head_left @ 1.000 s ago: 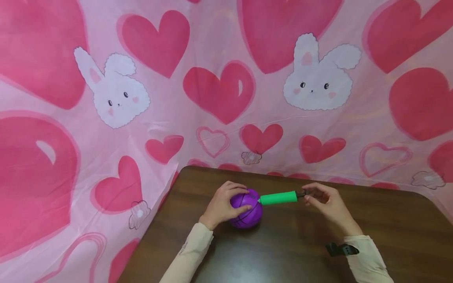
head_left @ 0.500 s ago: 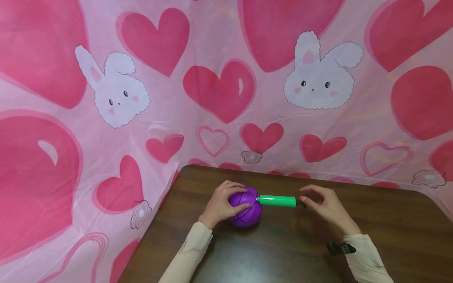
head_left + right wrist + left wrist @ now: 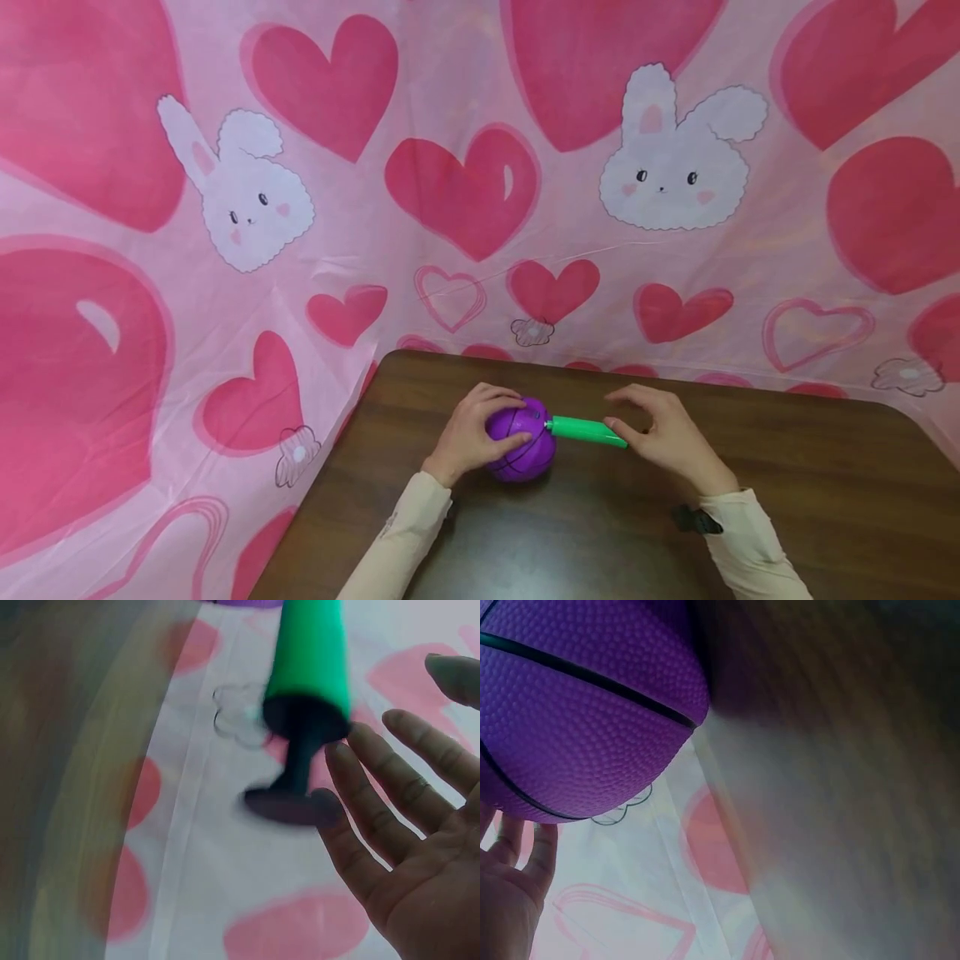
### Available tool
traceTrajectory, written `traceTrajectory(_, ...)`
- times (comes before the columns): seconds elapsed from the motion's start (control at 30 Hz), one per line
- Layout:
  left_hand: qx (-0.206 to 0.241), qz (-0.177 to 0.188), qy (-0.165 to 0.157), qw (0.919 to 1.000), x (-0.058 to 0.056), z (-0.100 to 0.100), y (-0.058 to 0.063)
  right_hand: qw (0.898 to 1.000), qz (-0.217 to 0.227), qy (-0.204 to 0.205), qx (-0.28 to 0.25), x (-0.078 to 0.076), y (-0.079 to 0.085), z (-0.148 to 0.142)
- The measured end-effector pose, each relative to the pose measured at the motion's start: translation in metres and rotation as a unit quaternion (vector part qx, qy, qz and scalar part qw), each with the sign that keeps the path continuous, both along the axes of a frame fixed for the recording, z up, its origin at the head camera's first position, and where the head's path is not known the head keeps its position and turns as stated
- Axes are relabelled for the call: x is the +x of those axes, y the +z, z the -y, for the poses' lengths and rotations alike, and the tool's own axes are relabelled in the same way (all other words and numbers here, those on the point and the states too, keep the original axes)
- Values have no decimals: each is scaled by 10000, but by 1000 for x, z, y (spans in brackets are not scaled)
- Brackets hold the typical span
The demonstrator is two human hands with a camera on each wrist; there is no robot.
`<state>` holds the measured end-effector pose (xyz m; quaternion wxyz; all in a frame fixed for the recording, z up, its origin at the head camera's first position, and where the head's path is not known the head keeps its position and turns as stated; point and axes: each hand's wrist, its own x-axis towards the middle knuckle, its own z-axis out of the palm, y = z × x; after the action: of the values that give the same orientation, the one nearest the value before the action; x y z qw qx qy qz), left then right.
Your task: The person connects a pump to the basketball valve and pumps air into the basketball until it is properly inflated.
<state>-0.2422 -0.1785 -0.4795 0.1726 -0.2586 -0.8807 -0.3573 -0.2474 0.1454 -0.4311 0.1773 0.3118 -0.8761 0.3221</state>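
Note:
A small purple basketball (image 3: 534, 457) with black lines rests on the table, and my left hand (image 3: 468, 435) grips it from the left, thumb in front and fingers over the far side. Out of the ball's upper right side sticks a green hand pump (image 3: 581, 429), its free end tilted slightly down. In the right wrist view the pump's black handle (image 3: 289, 806) hangs beside the fingertips. My right hand (image 3: 667, 429) is spread around the pump's outer end, fingers extended and not closed on it. Whether a fingertip touches the pump, I cannot tell.
The dark wooden table (image 3: 585, 533) has rounded back corners. Behind and left of it hangs a pink cloth (image 3: 465, 75) printed with hearts and rabbits. A dark strap (image 3: 697, 521) sits at the right wrist.
The right fingers have let go of the pump handle, and that hand has moved left toward the green barrel. The pump's free end has dropped. My left hand stays on the ball.

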Motion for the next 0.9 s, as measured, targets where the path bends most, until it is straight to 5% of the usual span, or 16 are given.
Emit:
traceTrajectory(0.33, -309, -226, -40, 9993, -2, -3, -5, 9964, 189, 740, 361, -5, -4, 49)
traceTrajectory(0.9, -189, -191, -136, 9995, -2, -5, -6, 9940, 751, 365, 700, -7, -15, 74)
